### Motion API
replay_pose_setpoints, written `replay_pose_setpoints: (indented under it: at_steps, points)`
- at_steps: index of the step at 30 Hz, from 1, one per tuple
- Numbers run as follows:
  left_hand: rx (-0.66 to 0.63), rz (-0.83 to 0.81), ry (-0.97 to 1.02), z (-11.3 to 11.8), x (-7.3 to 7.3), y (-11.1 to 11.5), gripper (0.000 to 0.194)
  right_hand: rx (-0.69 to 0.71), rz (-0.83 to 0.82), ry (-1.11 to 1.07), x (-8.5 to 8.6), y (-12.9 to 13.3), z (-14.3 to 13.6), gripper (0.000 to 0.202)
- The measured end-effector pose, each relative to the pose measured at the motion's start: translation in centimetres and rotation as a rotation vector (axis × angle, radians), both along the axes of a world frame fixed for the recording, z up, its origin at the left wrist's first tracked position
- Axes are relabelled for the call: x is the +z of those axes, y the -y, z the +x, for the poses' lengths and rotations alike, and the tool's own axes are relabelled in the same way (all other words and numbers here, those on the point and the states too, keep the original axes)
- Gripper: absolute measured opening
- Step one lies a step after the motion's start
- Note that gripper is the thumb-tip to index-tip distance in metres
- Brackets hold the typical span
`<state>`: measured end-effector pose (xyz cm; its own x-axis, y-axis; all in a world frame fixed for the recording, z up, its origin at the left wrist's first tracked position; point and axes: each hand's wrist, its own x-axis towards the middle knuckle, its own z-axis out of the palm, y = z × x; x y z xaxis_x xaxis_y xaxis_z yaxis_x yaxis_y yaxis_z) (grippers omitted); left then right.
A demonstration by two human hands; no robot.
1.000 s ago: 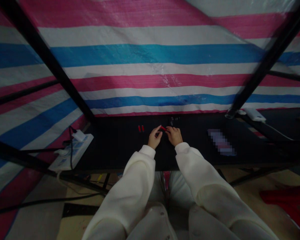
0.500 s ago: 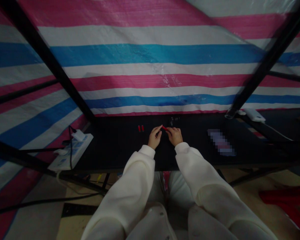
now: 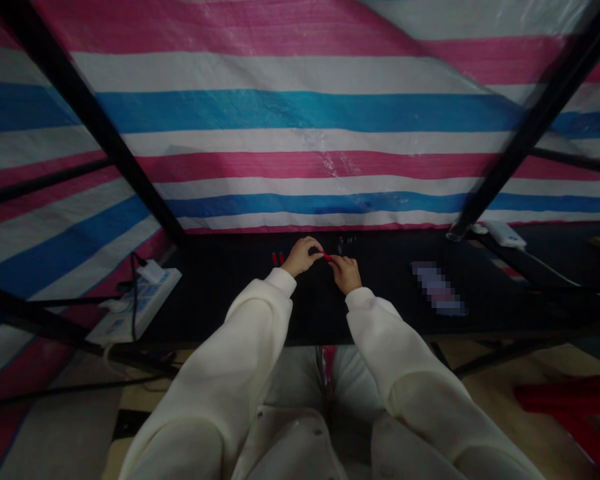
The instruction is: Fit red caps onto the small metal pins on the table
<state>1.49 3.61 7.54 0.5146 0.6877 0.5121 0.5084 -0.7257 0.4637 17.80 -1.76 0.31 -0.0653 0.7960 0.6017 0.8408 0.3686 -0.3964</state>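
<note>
Between my hands, just above the black table (image 3: 220, 293), is a slim red stick-like piece (image 3: 327, 257), too small to name more exactly. The fingertips of my left hand (image 3: 304, 255) pinch its left end. On its other end, my right hand (image 3: 346, 272) has its fingers closed. Two short red pieces (image 3: 278, 259) lie side by side on the table, just left of my left hand. Beyond my right hand, a few small clear or silvery bits (image 3: 341, 244) rest near the back edge; their kind is too small to make out.
At the table's left end sits a white power strip (image 3: 153, 300) with plugs and a black cable. A blurred-out phone-like object (image 3: 437, 288) lies to the right. Behind it, a white device (image 3: 505, 235) trails a cable. Black frame posts and a striped sheet (image 3: 300, 110) close off the back.
My left hand has shifted up and left, turning over the red piece to pinch its end from above. My right hand keeps its hold. The view has moved slightly.
</note>
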Motion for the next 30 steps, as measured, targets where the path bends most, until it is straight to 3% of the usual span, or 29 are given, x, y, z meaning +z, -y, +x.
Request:
replay_pose_setpoints:
  at_steps: [10,15,21,30]
  points:
    - [-0.068,0.078,-0.387,-0.5,3.2,-1.3,0.012,0.069,0.002,-0.089,0.1,0.2,-0.3,0.032]
    - [0.079,0.091,-0.578,-2.8,4.8,-2.9,0.011,0.046,-0.023,-0.111,0.2,0.3,-0.4,0.033]
    - [0.193,0.026,-0.764,-5.3,4.1,-3.8,0.009,0.011,-0.045,-0.085,-0.2,0.0,-0.3,0.030]
    - [0.185,0.017,-0.765,-5.9,3.4,-3.9,0.008,0.017,-0.028,-0.083,-0.2,-0.1,-0.3,0.028]
